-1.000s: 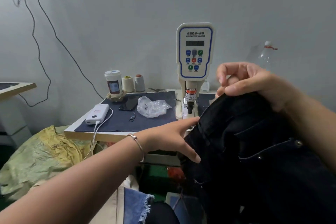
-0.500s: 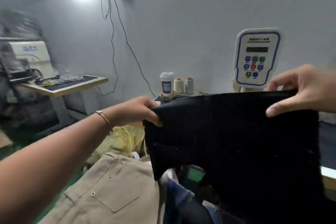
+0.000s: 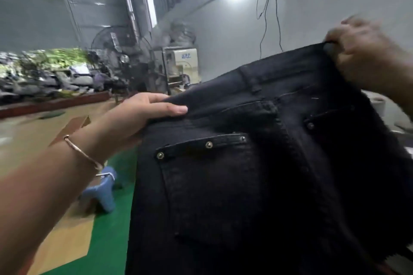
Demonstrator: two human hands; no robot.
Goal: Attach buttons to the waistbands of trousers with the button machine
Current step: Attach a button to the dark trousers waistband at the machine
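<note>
Black trousers (image 3: pixel 257 163) hanging in mid-air, waistband up, stretched between both hands. Left hand (image 3: pixel 134 118) is pinching the waistband's left end, thumb on top, fingers curled under the cloth. Right hand (image 3: pixel 362 51), blurred, is gripping the right end with fingers curled. Riveted back pocket (image 3: pixel 207 187) is facing the camera; blue stool (image 3: pixel 100 194) is sitting on the green floor (image 3: pixel 107 241) below.

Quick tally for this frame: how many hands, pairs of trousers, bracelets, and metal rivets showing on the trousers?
Hands: 2, left hand and right hand, each gripping the waistband
Black trousers: 1
Bracelet: 1
Rivets clearly visible: 4
Total: 8
</note>
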